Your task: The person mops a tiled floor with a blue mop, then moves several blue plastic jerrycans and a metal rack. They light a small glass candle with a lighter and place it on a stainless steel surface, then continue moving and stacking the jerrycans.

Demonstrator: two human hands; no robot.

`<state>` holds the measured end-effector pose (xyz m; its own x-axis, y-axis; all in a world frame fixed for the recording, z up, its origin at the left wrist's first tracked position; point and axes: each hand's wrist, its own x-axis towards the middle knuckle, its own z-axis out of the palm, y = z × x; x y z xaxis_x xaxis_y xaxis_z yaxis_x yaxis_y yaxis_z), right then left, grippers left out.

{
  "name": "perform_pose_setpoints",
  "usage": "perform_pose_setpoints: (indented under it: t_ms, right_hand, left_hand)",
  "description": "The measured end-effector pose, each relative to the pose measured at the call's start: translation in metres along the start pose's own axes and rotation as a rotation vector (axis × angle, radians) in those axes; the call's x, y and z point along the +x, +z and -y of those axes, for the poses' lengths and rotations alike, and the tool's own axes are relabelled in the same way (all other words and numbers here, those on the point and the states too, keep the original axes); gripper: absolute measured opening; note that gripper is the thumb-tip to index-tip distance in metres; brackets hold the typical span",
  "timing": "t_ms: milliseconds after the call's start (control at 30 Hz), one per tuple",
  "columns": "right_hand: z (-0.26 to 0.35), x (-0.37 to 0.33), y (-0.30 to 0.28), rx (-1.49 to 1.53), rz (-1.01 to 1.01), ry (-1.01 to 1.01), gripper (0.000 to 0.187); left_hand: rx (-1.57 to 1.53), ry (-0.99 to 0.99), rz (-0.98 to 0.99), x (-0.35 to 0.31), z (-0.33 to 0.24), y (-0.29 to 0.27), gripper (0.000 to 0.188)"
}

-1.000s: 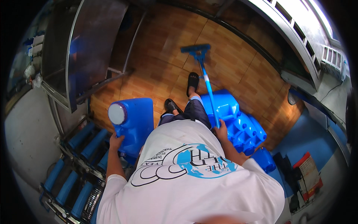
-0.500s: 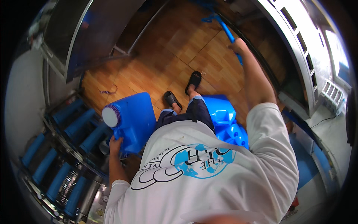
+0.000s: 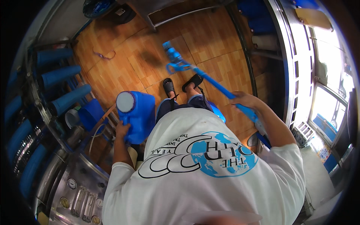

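My left hand is closed on the handle of a blue water jug with a wide white cap, held beside my left leg. In my right hand is a long blue stick tool, held slantwise in front of me. Its far end carries a bulky blue head with a loop beside it; motion blur hides the exact kind. Behind my right leg, a bit of another blue container shows past my shirt.
Metal racks with blue cylinders stand at the left, above a steel panel with gauges. A thin strap lies on the wood-look floor. A white slotted frame runs along the right, and a metal bar crosses ahead.
The blue stick tool has swung back from far right toward my body, its head now ahead of my feet. The water jug stays in my left hand. My view has turned.
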<state>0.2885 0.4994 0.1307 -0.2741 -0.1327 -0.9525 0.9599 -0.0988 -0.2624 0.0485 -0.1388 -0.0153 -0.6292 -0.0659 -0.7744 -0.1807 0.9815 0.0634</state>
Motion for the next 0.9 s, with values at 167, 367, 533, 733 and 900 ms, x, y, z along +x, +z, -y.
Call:
perform_pose_setpoints:
  t_ms: [167, 367, 533, 733, 900]
  right_hand:
    - [0.057, 0.117, 0.109, 0.008, 0.279, -0.002, 0.030]
    - [0.147, 0.235, 0.242, -1.152, -0.074, -0.140, 0.025]
    - [0.196, 0.240, 0.284, -1.370, -0.219, -0.213, 0.027]
    - [0.202, 0.192, 0.163, -1.382, -0.326, -0.201, 0.025]
    - [0.190, 0.118, -0.015, -1.422, -0.535, -0.055, 0.028]
  left_hand:
    - [-0.099, 0.036, -0.001, -0.031, 0.053, -0.013, 0.045]
    - [-0.347, -0.034, -0.064, -0.068, 0.129, -0.025, 0.045]
    - [-0.439, -0.127, -0.101, -0.090, 0.174, -0.037, 0.045]
    - [-0.531, -0.242, -0.118, -0.133, 0.157, -0.046, 0.043]
    - [-0.375, -0.248, -0.120, -0.138, 0.097, -0.032, 0.034]
